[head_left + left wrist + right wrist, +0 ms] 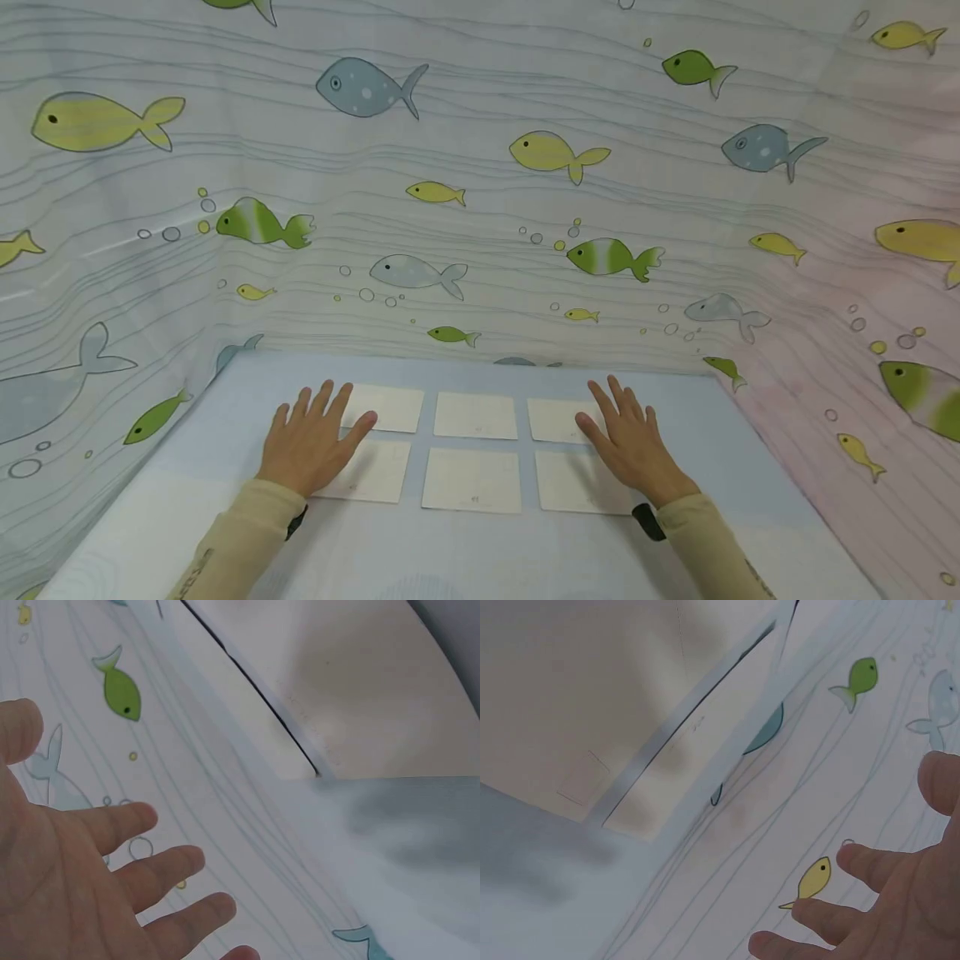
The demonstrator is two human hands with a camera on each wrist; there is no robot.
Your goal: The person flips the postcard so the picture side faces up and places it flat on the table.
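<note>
Cream-white rectangular cards lie in two rows of three on the pale table. My left hand (306, 446), fingers spread and palm down, is over the left end of the rows, overlapping the back-left card (393, 408) and front-left card (377, 472). On the other side my right hand (630, 446) spreads its fingers in the same way, overlapping the back-right card (553, 419) and front-right card (573, 483). Between the hands are the back-middle card (476, 415) and front-middle card (471, 479). Both palms appear bare in the wrist views, holding nothing.
A fish-patterned curtain (480, 225) surrounds the table (360, 558) at the back and both sides. Dark straps (649, 522) show at the wrists, beside beige sleeves (243, 533). Faint small marks are printed on some cards.
</note>
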